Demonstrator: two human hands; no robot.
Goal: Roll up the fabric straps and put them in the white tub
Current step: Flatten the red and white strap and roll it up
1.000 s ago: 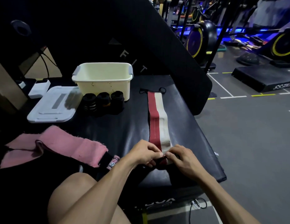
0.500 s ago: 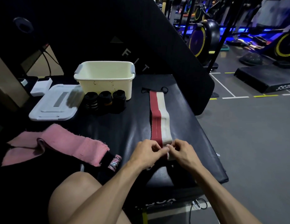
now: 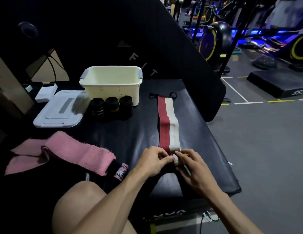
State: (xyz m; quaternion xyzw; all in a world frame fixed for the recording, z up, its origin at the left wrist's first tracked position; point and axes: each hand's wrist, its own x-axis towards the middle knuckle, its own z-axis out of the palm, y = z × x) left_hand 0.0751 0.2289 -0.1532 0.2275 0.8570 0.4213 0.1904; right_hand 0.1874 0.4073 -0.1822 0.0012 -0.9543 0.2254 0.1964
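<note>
— Three black rolled straps (image 3: 111, 107) stand in a row against the front wall of the white tub (image 3: 112, 85); none is visible inside it. How do you log them?

— Rolled, not stowed. The tub's interior shows bare as far as its near wall lets you see.

— Item in hand?

— One red and white strap (image 3: 167, 122), lying flat along the black bench pad (image 3: 206, 149), far end with black loops toward the tub. Only its near end is rolled, a small coil at your fingertips.

— Your hands?

— Your left hand (image 3: 151, 163) and right hand (image 3: 194, 168) both curl their fingers onto that coil, pinching it from either side, thumbs nearly meeting.

— Outstanding?

— Most of this strap's length; the pink strap (image 3: 62, 152), unrolled on your left; then, by my judgement, moving every roll into the tub.
</note>
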